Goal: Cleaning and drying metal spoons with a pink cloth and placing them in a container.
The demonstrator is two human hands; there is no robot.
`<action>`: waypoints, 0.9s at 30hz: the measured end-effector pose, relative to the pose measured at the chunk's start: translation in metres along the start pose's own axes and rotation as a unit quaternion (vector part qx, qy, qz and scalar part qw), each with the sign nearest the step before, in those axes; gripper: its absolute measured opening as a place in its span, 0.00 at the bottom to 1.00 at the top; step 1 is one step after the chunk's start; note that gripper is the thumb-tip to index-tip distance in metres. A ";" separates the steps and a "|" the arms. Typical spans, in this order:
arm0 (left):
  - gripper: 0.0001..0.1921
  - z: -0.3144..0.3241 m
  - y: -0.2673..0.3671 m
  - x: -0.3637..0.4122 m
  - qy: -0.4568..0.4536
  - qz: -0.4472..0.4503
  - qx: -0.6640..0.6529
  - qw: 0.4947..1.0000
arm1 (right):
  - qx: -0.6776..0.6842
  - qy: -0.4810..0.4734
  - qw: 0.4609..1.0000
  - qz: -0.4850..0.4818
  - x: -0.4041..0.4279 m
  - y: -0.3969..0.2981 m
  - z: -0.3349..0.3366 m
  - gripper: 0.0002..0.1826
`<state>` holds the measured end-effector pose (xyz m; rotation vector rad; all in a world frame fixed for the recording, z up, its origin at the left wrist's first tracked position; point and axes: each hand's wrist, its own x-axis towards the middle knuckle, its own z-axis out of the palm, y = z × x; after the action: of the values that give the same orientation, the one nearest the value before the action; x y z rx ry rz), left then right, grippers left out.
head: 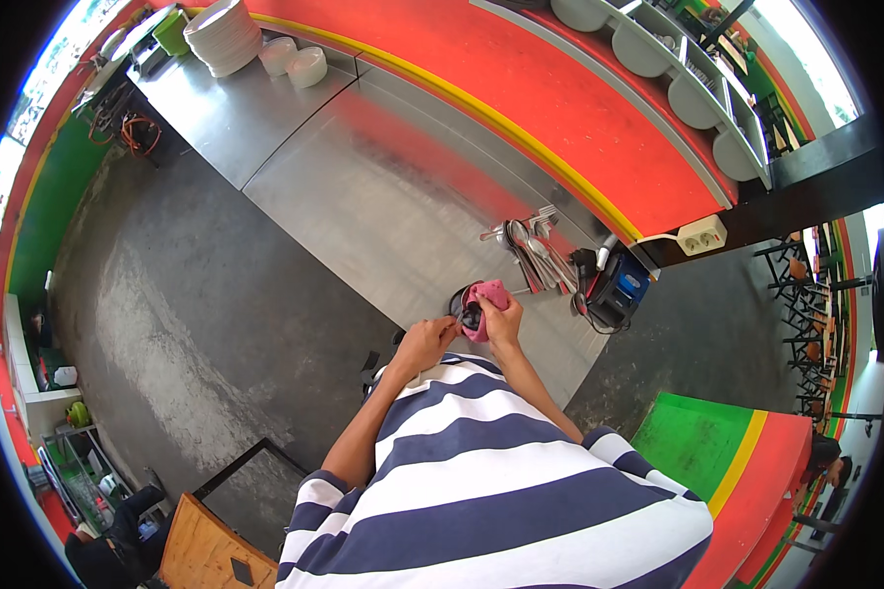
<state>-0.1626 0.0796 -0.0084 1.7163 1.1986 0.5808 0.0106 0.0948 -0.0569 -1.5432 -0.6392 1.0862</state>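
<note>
My right hand (502, 319) grips a pink cloth (492, 293) close to my body, over the near edge of a stainless steel counter (339, 199). Beside it, the fingers of my left hand (429, 342) pinch a thin metal utensil (458, 321), mostly hidden by the fingers and cloth. A dark round container (457, 300) sits just behind the cloth, partly covered by it. Farther back on the counter lies a loose pile of spoons and forks (534, 250), apart from both hands.
Right of the cutlery stands a blue and black device (617, 291) with a cable. Stacked white plates (223, 37) and bowls (307, 68) occupy the counter's far left. A red ledge (560, 96) carries grey cutlery bins (641, 50). A power socket (702, 235) hangs at its end.
</note>
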 end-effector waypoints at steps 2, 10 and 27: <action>0.13 0.000 -0.001 0.000 0.002 0.007 -0.018 1.000 | -0.016 0.008 0.999 -0.036 0.011 -0.001 -0.003 0.10; 0.14 -0.013 0.025 0.007 0.018 -0.163 -0.103 0.981 | 0.196 -0.023 0.980 -0.016 0.045 -0.026 -0.020 0.14; 0.14 0.003 0.011 0.004 0.019 -0.040 0.049 0.998 | 0.026 -0.008 0.999 -0.046 0.015 -0.012 0.007 0.19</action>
<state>-0.1539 0.0816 -0.0007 1.7375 1.3354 0.5156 0.0123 0.1141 -0.0504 -1.4490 -0.6812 1.0392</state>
